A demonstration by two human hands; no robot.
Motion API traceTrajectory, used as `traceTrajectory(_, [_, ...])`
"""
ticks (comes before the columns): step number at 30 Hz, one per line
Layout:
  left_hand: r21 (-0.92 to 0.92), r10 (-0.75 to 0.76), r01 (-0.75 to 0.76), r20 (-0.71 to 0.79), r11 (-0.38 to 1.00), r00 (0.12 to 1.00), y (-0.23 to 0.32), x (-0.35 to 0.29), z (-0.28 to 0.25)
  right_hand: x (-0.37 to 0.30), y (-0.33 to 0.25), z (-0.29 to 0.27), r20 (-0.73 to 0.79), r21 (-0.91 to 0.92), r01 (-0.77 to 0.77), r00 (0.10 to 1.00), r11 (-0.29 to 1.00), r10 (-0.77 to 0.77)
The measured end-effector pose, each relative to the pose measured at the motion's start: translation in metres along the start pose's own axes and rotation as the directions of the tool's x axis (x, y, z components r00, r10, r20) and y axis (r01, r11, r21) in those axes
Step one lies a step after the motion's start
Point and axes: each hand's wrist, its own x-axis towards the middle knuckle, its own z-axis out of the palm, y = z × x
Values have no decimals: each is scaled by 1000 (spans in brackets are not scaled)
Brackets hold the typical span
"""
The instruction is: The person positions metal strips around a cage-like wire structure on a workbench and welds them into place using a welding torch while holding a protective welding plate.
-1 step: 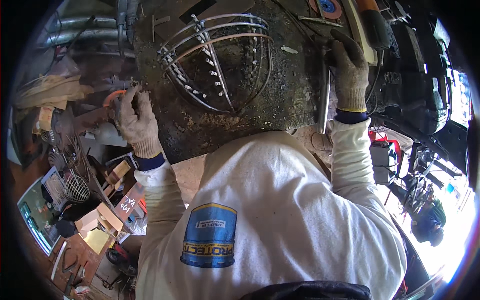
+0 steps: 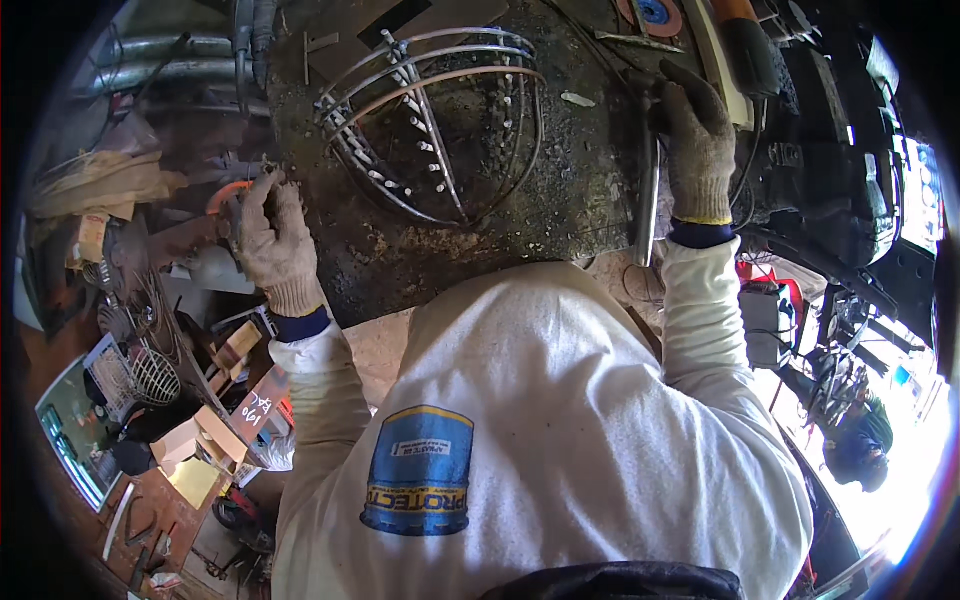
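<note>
A welded wire cage of curved metal rods (image 2: pixel 470 75) sits on the dark metal worktable (image 2: pixel 450 265). Short rod stubs (image 2: pixel 415 120) stick out along its ribs. At the table's left edge is my left hand (image 2: pixel 277 240) in a stained knit glove, fingers bent inward; what they hold, if anything, is hidden. My right hand (image 2: pixel 700 150), gloved and darkened at the fingers, is closed at the right edge beside a metal tube (image 2: pixel 649 200). Whatever its fingers close on cannot be made out. Both hands are apart from the cage.
An orange-and-black tool (image 2: pixel 750 50) and a grinding disc (image 2: pixel 655 14) lie at the far right. A pale flat scrap (image 2: pixel 578 99) is right of the cage. Cardboard boxes (image 2: pixel 195 440) and a white wire basket (image 2: pixel 112 372) crowd the left. A person (image 2: pixel 858 440) is at the lower right.
</note>
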Motion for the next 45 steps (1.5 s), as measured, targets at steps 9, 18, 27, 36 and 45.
traceTrajectory(9, [-2,-30,30,61,1000,998,9,-6,1,-12,19,-3,45,31,48,998,998,-50])
traceTrajectory(18, [-192,-81,80,1,978,997,11,-20,2,-24,6,0,58,-12,72,996,997,-72])
traceTrajectory(27, [-123,95,-106,-90,987,991,0,-32,11,-46,23,22,194,-85,-28,980,996,44])
traceTrajectory(36, [-128,34,-49,-116,991,993,13,-35,9,-44,50,37,295,-16,-155,943,988,153])
traceTrajectory(45, [-54,-34,32,-51,998,998,6,-37,10,-34,69,35,315,-143,-25,946,989,70])
